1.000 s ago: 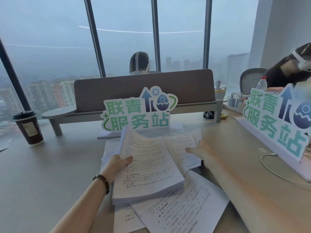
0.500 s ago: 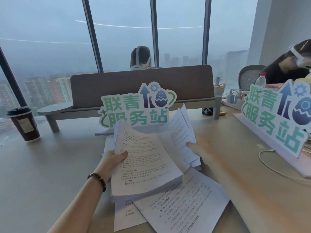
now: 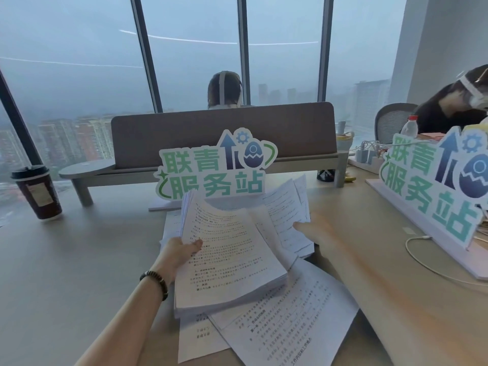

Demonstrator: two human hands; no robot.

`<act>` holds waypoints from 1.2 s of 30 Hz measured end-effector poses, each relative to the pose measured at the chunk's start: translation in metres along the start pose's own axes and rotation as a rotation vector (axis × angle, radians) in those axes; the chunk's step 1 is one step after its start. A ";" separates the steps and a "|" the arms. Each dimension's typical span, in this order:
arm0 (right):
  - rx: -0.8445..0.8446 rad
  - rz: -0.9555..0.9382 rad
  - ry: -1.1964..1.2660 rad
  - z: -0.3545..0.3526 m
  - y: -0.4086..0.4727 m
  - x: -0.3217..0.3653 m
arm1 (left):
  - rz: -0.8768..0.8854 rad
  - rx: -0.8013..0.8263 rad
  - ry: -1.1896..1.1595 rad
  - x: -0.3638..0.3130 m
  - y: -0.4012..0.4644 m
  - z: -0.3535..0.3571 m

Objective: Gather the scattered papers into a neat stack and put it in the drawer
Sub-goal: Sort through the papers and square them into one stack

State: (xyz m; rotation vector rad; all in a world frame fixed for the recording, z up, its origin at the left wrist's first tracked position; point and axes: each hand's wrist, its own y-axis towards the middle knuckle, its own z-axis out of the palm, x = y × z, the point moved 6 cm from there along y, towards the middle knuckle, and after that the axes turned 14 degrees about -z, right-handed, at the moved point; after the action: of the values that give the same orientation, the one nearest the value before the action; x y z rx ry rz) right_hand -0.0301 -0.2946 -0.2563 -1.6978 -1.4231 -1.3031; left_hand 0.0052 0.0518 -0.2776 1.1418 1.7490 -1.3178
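My left hand (image 3: pixel 179 253) grips the left edge of a thick stack of printed papers (image 3: pixel 227 257), thumb on top, holding it tilted just above the desk. My right hand (image 3: pixel 315 231) holds a thinner bundle of sheets (image 3: pixel 287 212) by its right edge, raised beside the stack. Loose printed sheets (image 3: pixel 287 323) lie spread on the desk under and in front of the stack. More sheets (image 3: pixel 171 223) peek out to the left, behind my left hand. No drawer is in view.
A green sign (image 3: pixel 214 167) stands right behind the papers, a second sign (image 3: pixel 433 180) at the right with a white cable (image 3: pixel 422 260) before it. A dark coffee cup (image 3: pixel 38 192) stands far left. A desk divider (image 3: pixel 221 133) and two people lie beyond.
My right hand has lifted the thinner bundle off the desk and tilted it upward. My left hand keeps its hold on the thick stack, which sits about where it was.
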 end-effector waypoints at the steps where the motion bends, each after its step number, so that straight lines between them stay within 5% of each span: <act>1: 0.014 0.026 0.058 0.002 0.001 -0.003 | -0.003 0.007 -0.002 0.000 0.000 0.000; 16: -0.009 0.122 0.235 0.004 0.000 -0.011 | -0.008 0.052 -0.084 -0.002 -0.007 -0.001; 22: 0.007 0.072 0.096 0.006 -0.002 -0.011 | -0.062 0.221 -0.317 -0.008 -0.016 0.007; 36: 0.099 -0.137 -0.209 0.000 0.009 0.045 | -0.079 0.220 -0.110 0.006 -0.010 0.026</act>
State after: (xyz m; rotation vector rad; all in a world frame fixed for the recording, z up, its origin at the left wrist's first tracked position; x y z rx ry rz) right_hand -0.0231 -0.2792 -0.2141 -1.7367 -1.7217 -1.1307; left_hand -0.0063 0.0273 -0.2866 1.1043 1.6135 -1.6223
